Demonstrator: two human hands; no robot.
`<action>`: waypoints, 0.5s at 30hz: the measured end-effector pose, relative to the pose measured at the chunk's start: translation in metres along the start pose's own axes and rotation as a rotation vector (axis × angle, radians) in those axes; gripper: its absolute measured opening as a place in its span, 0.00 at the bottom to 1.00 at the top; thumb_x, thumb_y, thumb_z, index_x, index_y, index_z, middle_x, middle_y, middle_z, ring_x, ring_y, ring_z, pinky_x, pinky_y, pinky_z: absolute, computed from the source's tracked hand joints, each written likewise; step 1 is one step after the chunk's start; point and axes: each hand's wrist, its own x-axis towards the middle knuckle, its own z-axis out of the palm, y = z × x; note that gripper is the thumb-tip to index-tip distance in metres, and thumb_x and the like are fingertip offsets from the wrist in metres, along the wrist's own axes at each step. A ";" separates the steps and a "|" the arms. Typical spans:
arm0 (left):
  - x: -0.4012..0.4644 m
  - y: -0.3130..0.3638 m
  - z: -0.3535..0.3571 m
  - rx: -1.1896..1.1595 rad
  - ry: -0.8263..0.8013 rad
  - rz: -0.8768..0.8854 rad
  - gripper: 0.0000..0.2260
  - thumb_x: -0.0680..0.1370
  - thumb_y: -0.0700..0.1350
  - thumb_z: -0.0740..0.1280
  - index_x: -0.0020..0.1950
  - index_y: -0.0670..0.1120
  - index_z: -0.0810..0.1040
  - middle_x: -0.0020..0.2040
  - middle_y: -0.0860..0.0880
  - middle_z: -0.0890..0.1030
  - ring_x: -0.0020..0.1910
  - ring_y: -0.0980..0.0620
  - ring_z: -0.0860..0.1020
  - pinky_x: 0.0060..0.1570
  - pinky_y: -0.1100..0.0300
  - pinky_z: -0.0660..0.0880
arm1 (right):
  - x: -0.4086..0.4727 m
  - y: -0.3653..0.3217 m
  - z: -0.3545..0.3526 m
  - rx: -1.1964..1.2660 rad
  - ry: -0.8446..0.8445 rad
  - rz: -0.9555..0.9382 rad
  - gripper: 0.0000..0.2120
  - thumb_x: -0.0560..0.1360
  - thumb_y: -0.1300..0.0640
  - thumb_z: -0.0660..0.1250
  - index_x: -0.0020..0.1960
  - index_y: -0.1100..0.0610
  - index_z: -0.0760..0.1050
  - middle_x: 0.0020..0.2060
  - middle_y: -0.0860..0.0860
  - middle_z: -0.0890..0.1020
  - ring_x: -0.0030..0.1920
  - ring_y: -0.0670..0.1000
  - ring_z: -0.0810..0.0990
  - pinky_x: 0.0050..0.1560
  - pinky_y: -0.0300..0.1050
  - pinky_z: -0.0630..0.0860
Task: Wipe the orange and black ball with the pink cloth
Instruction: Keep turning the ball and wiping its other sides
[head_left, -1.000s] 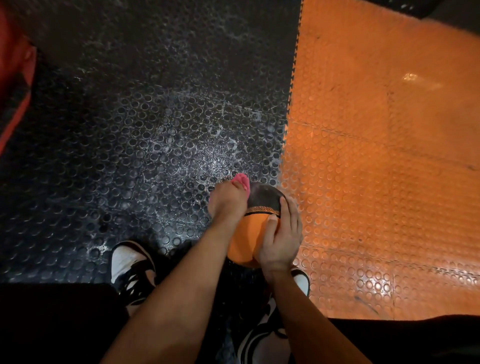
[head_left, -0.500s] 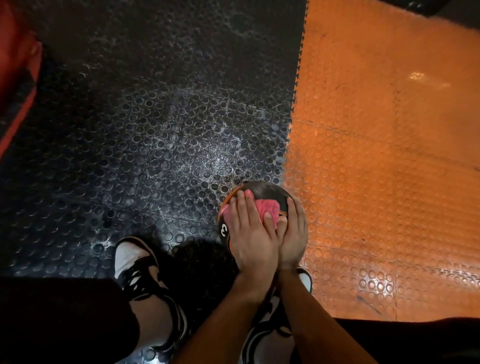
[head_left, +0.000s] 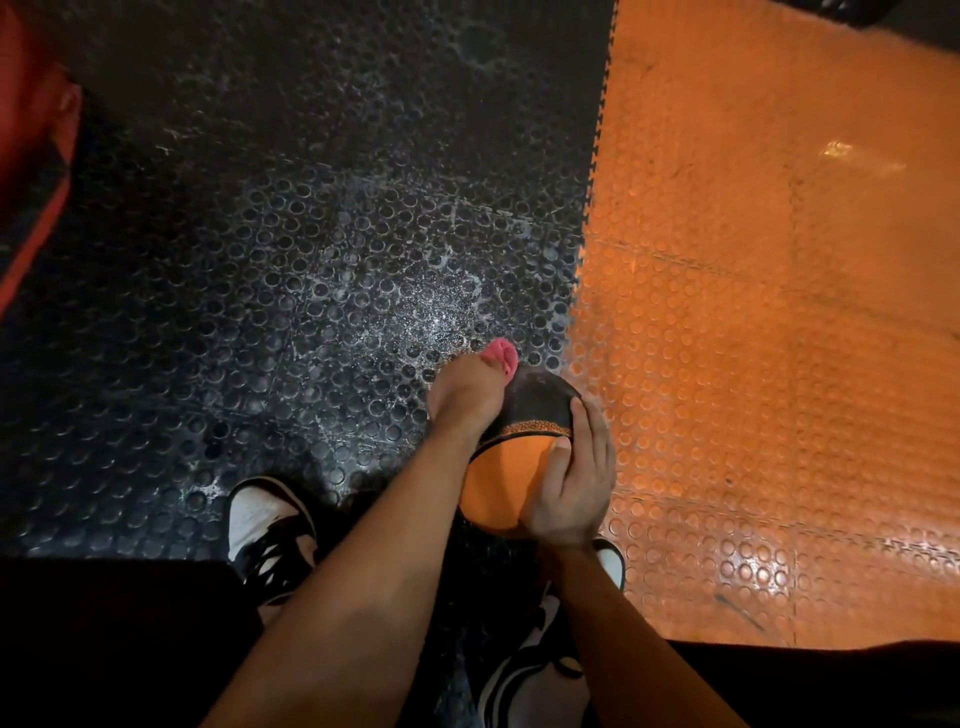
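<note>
You are mid-wipe, with the ball (head_left: 511, 467) held above your shoes (head_left: 270, 535), over the seam between the black and orange floor mats (head_left: 727, 364). Your right hand (head_left: 569, 488) cups its near right side, fingers curled around it. Your left hand (head_left: 462, 392) presses the cloth (head_left: 501, 356) against the far black half. I judge the orange half is left to do.

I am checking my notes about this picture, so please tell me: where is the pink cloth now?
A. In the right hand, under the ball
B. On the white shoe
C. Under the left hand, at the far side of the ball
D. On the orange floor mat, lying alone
C: the pink cloth peeks out past the left hand on the far black part of the ball, while the right hand holds the ball's side.
</note>
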 end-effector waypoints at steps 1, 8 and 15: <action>-0.010 -0.006 0.009 0.007 0.102 0.077 0.21 0.85 0.57 0.54 0.48 0.46 0.80 0.43 0.47 0.82 0.40 0.51 0.79 0.36 0.57 0.75 | 0.001 0.001 0.000 0.007 0.002 0.006 0.26 0.83 0.51 0.52 0.77 0.58 0.72 0.77 0.52 0.73 0.78 0.55 0.68 0.77 0.60 0.65; -0.072 -0.010 0.045 0.266 0.339 0.486 0.27 0.83 0.52 0.47 0.77 0.40 0.70 0.77 0.43 0.70 0.78 0.43 0.65 0.76 0.43 0.62 | 0.004 0.010 0.000 0.003 0.006 -0.026 0.25 0.85 0.51 0.50 0.77 0.60 0.72 0.75 0.55 0.74 0.77 0.56 0.70 0.75 0.63 0.67; 0.016 0.021 -0.001 0.134 -0.098 0.148 0.20 0.84 0.57 0.60 0.40 0.47 0.79 0.35 0.50 0.78 0.36 0.51 0.78 0.36 0.59 0.76 | 0.000 -0.007 0.003 -0.050 -0.021 0.001 0.26 0.83 0.50 0.52 0.78 0.57 0.71 0.77 0.52 0.72 0.79 0.56 0.67 0.77 0.63 0.63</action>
